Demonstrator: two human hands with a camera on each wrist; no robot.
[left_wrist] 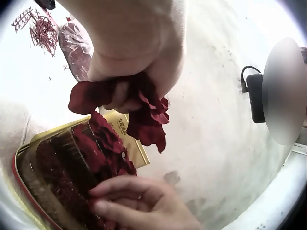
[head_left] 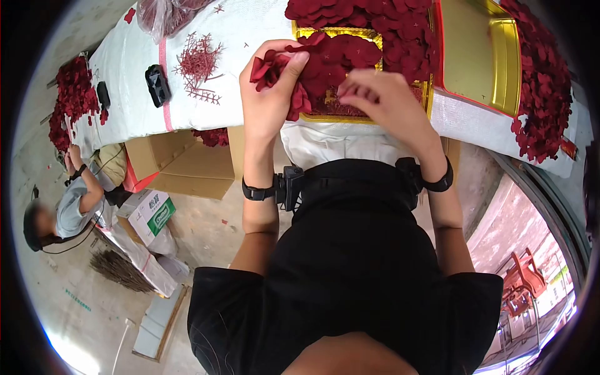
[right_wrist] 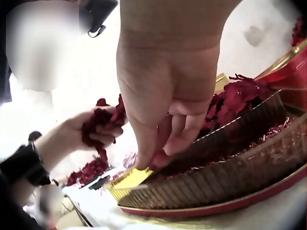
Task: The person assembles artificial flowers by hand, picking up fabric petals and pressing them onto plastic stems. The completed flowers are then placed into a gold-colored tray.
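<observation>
Our hands meet over the gold-rimmed tray in the upper middle of the head view. The left hand (head_left: 269,94) grips a loose cluster of dark red fabric petals (head_left: 269,69) at the tray's left end, its thumb lying across them. Our right hand (head_left: 389,100) hangs over the near part of the tray with thumb and fingers bent toward each other; we cannot tell whether they pinch a small red piece.

The relation that matters, as we judge it, is between that cluster and the strip of small red pieces (head_left: 340,106) in the gold-rimmed tray (head_left: 350,120). The strip's visible length runs left to right across the frame, and the right hand is the nearer, with the cluster up and to the left of its fingertips. Our left forearm rises almost straight up the frame; the right one slants up from lower right, so its fingers point left toward the cluster.

Beyond the hands, a petal heap (head_left: 406,44) covers the tray's upper part. A second gold tray (head_left: 478,47) lies at upper right. Left of our hands on the white-covered worktop (head_left: 234,37) sits a pile of branched red pieces (head_left: 199,62).
</observation>
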